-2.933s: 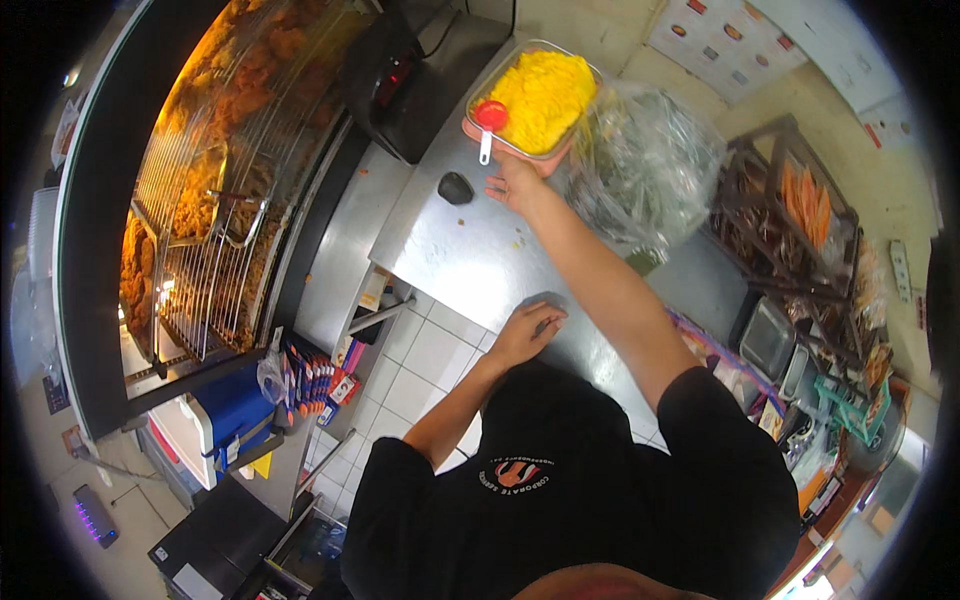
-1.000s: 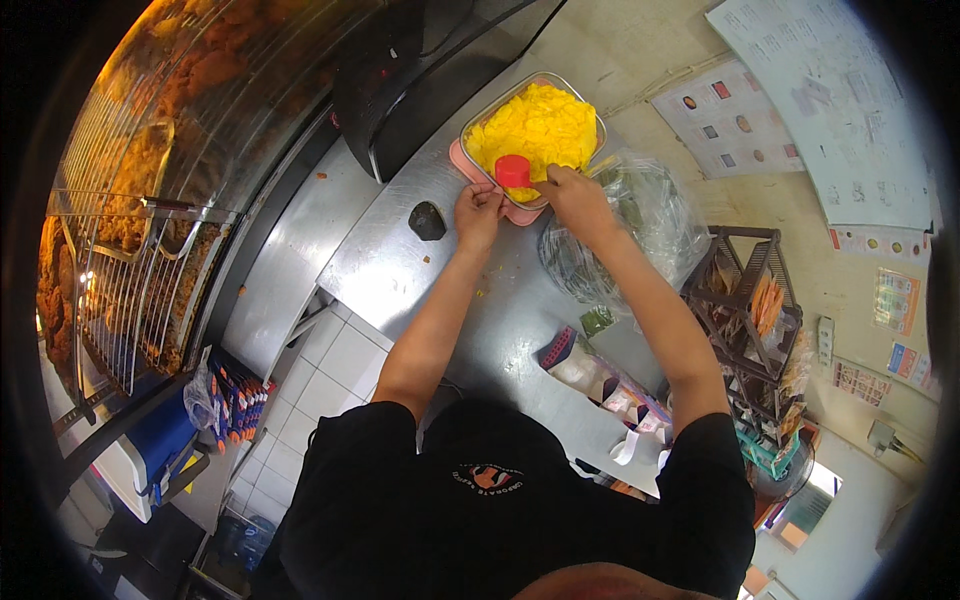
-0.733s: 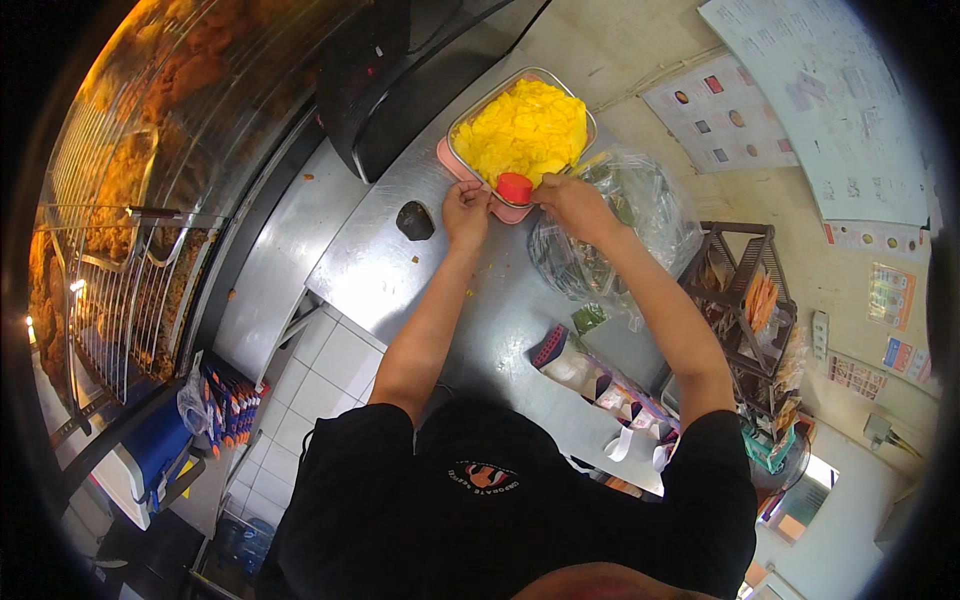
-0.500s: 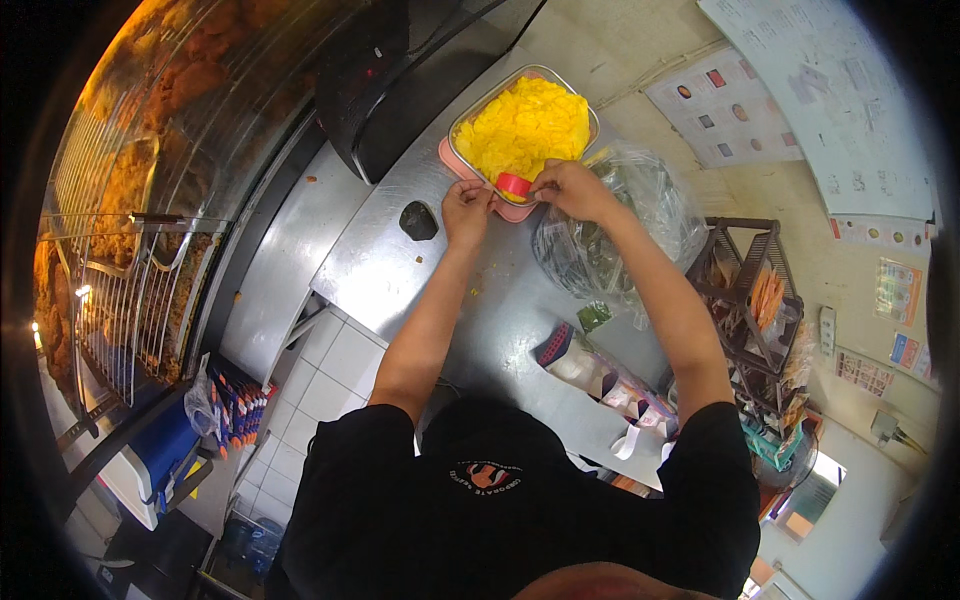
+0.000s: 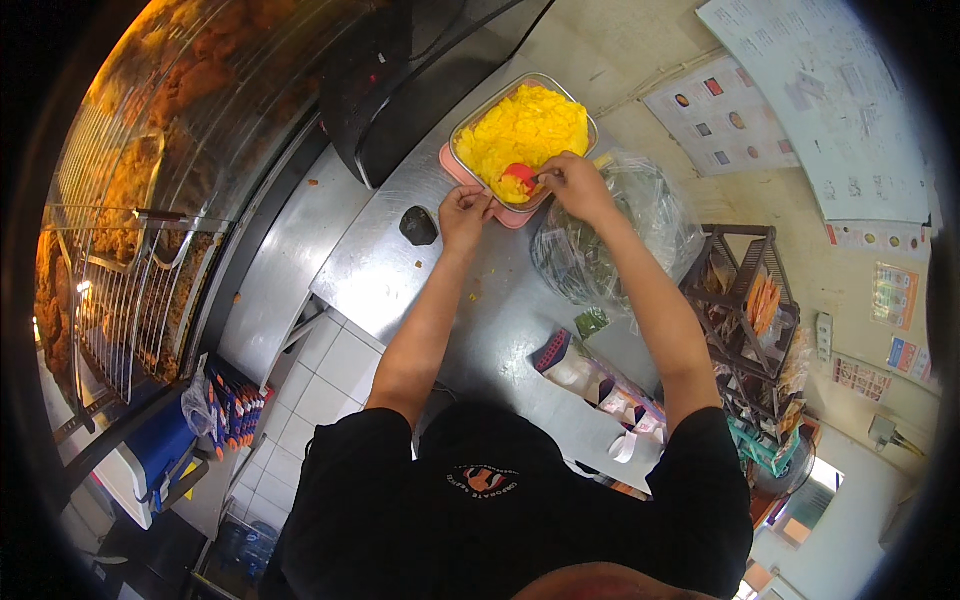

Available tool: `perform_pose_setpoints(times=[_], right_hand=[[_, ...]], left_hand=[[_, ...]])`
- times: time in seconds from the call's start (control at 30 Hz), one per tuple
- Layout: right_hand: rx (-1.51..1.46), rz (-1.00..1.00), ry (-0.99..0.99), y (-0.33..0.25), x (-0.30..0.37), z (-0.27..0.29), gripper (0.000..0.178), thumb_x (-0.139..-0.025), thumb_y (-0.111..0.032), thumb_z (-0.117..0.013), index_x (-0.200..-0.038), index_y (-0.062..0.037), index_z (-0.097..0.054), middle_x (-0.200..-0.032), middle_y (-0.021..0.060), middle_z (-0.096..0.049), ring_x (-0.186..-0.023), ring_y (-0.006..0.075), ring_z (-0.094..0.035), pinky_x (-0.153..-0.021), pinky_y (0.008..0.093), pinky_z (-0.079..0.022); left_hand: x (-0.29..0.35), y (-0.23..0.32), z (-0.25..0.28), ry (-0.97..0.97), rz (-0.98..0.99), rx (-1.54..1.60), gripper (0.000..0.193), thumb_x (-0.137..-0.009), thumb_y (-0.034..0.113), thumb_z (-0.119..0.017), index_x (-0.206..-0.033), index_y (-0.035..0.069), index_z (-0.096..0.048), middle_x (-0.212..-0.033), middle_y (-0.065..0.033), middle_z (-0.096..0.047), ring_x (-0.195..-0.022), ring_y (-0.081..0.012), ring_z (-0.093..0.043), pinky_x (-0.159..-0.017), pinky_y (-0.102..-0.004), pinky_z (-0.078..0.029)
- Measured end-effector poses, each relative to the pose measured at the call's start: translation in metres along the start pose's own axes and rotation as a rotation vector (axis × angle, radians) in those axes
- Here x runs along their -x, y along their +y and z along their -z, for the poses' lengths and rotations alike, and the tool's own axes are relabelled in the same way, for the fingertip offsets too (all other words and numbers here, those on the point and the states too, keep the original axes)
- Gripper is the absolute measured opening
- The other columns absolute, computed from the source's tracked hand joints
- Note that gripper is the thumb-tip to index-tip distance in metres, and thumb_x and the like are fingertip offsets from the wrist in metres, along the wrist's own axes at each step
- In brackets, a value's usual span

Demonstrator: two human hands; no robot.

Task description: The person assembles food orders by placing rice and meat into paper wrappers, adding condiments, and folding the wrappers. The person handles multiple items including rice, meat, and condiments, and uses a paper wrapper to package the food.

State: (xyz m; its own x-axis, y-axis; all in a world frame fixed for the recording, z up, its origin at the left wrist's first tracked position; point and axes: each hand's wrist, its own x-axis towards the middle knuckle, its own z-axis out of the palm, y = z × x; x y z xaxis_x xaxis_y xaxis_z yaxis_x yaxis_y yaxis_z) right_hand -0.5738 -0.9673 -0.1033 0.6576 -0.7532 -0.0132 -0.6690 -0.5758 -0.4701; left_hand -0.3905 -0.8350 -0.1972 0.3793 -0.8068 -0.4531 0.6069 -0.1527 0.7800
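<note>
A deep rectangular tray (image 5: 596,128) is heaped with yellow food that looks like scrambled egg (image 5: 525,125). Beneath it a pink board or lid (image 5: 453,163) sticks out. My right hand (image 5: 578,188) grips a small red scoop (image 5: 521,174) by its handle, and the scoop's cup is tilted in the egg at the tray's near edge, with egg in it. My left hand (image 5: 466,217) pinches the tray's near-left rim. A dark rounded object (image 5: 418,226) lies on the counter left of that hand. Beside my right forearm rests a clear plastic bag (image 5: 630,215) with dark green contents.
A steel counter (image 5: 480,325) carries crumbs, a small green piece (image 5: 591,321) and an open patterned box (image 5: 600,385). Brown stacked baskets (image 5: 745,280) stand right. At left are a lit glass cabinet (image 5: 130,200) with fried food and a black appliance (image 5: 375,100).
My right hand has turned the scoop: its red side faced me before, and now its mouth with egg shows. The left hand stays at the rim.
</note>
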Motion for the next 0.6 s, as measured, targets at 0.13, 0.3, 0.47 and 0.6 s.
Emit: perform_pose_setpoints(times=[0.13,0.3,0.47,0.6], right_hand=[[0.251,0.15,0.011,-0.059,0.021,0.008,0.013,-0.093,-0.013,-0.07,-0.103,-0.0083,-0.076,-0.096,0.0126,-0.066,-0.086,0.0346,-0.071,-0.07,0.046,-0.057],[0.177,0.031,-0.035,-0.074,0.041,-0.003,0.012,-0.093,-0.012,-0.069,-0.101,-0.0068,-0.076,-0.095,0.0128,-0.065,-0.089,0.0374,-0.07,-0.074,0.0495,-0.056],[0.036,-0.003,-0.035,-0.054,0.033,-0.019,0.016,-0.091,-0.013,-0.073,-0.103,-0.0045,-0.079,-0.093,0.0149,-0.071,-0.088,0.0364,-0.071,-0.077,0.0463,-0.056],[-0.237,-0.095,-0.118,-0.029,0.014,-0.016,0.018,-0.092,-0.011,-0.075,-0.105,0.0001,-0.079,-0.09,0.0137,-0.075,-0.08,0.0274,-0.071,-0.075,0.041,-0.055]], left_hand=[[-0.006,-0.008,0.007,-0.008,-0.021,0.027,0.02,-0.099,0.008,-0.076,-0.113,-0.001,-0.065,-0.098,-0.0072,-0.07,-0.088,-0.0165,-0.074,-0.073,-0.0261,-0.063],[-0.005,-0.008,0.005,0.012,-0.019,0.039,0.021,-0.098,0.009,-0.078,-0.112,-0.001,-0.066,-0.098,-0.0071,-0.071,-0.086,-0.0156,-0.074,-0.073,-0.0262,-0.062],[-0.006,-0.011,0.007,-0.001,-0.029,0.034,0.019,-0.098,0.008,-0.078,-0.111,-0.001,-0.067,-0.095,-0.0069,-0.072,-0.085,-0.0147,-0.074,-0.073,-0.0263,-0.062],[-0.009,-0.015,0.007,0.013,-0.055,0.013,0.017,-0.098,0.008,-0.078,-0.109,-0.001,-0.067,-0.092,-0.0067,-0.073,-0.084,-0.0146,-0.074,-0.073,-0.0259,-0.062]])
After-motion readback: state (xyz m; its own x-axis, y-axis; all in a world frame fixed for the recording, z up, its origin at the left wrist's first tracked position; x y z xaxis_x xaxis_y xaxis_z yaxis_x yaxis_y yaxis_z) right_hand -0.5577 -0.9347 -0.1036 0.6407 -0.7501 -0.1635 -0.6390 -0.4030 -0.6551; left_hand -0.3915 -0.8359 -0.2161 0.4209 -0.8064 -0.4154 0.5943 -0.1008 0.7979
